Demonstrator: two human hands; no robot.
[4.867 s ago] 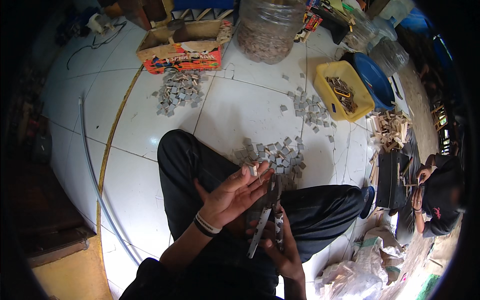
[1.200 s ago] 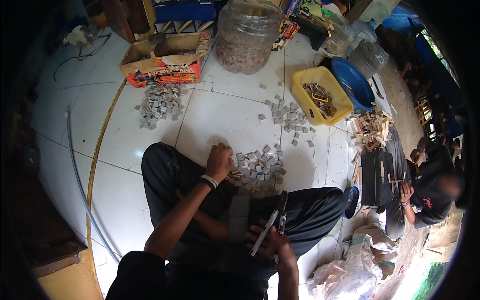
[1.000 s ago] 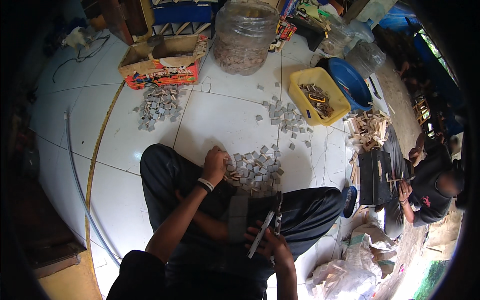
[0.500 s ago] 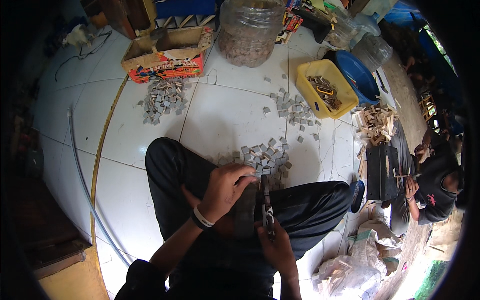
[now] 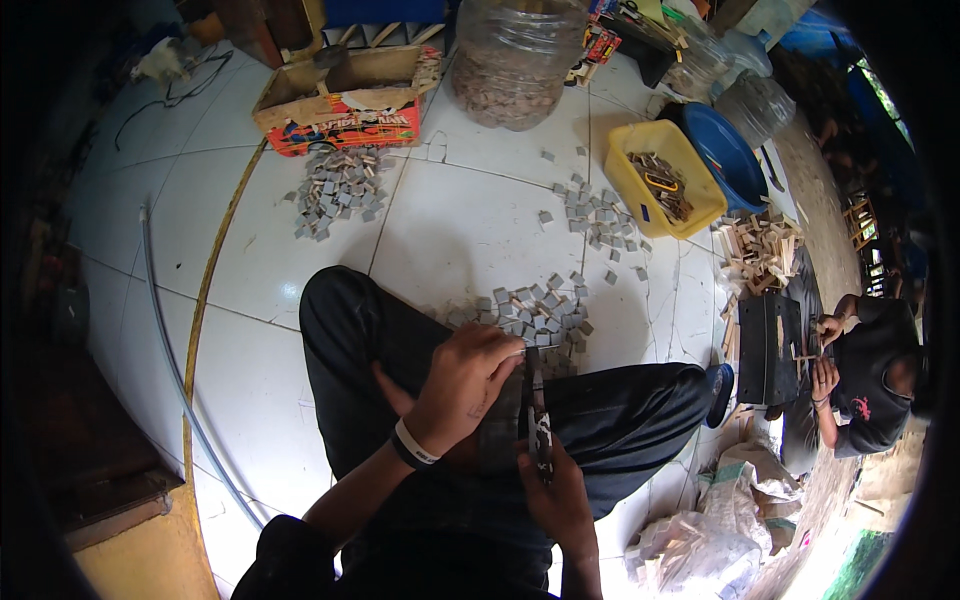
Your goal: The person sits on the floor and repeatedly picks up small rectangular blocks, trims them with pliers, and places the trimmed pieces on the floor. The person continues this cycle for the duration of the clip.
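My left hand (image 5: 465, 385), with a white wristband, is closed in a pinch above my lap. Its fingertips meet the upper end of a long dark hand tool with a black-and-white mottled handle (image 5: 543, 440). What the fingers pinch is mostly hidden; a thin pale edge shows by the tool's tip. My right hand (image 5: 557, 490) is wrapped round the lower part of that tool, which points away from me. Just beyond both hands, a pile of small grey-faced wooden squares (image 5: 545, 308) lies on the white tiles between my crossed legs.
More grey squares lie in a left heap (image 5: 340, 192) and a right scatter (image 5: 600, 215). Behind stand a red-sided box (image 5: 345, 128), a large clear plastic container (image 5: 515, 70), a yellow tub (image 5: 690, 225) and a blue basin (image 5: 735, 150). At right, a co-worker (image 5: 870, 370) sits by wood offcuts (image 5: 765, 250).
My left fingertips have come slightly closer to the tool's tip. My right hand keeps its grip. The whole view has shifted a little, and the co-worker's hands have moved.
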